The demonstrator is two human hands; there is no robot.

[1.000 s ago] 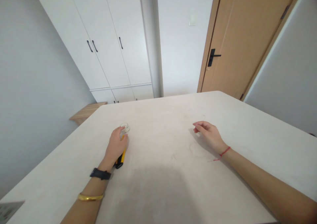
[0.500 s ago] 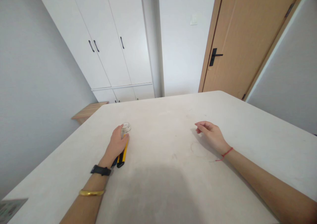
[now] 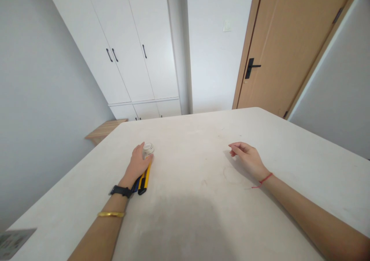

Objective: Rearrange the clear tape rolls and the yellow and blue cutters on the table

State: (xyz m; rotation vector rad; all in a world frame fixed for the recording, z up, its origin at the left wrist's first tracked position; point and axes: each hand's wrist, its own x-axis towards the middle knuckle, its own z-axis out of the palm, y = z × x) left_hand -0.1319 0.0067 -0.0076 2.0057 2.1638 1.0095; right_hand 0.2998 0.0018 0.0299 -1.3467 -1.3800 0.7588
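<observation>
My left hand (image 3: 137, 164) reaches over the left part of the white table (image 3: 185, 164), thumb and fingers apart around the near side of a small round whitish item (image 3: 148, 148), a jar or a roll of tape. Whether the fingers touch it, I cannot tell. Beneath that hand lies a yellow and black utility knife (image 3: 144, 180), its far end hidden by the thumb. Beside the knife a dark blue object (image 3: 135, 186) is mostly covered by the hand. My right hand (image 3: 245, 157) rests on the table, fingers curled in toward the thumb, with nothing visible in them.
A flat grey printed piece (image 3: 17, 242) lies at the table's lower left corner. Past the far edge stand white cupboards (image 3: 138, 72), a wooden ledge (image 3: 106, 129) and a wooden door (image 3: 289, 49). Faint marks show on the tabletop.
My left hand has slid slightly forward and right around the small round item, showing more of the blue object. My right hand stays in place. The view has shifted a little.
</observation>
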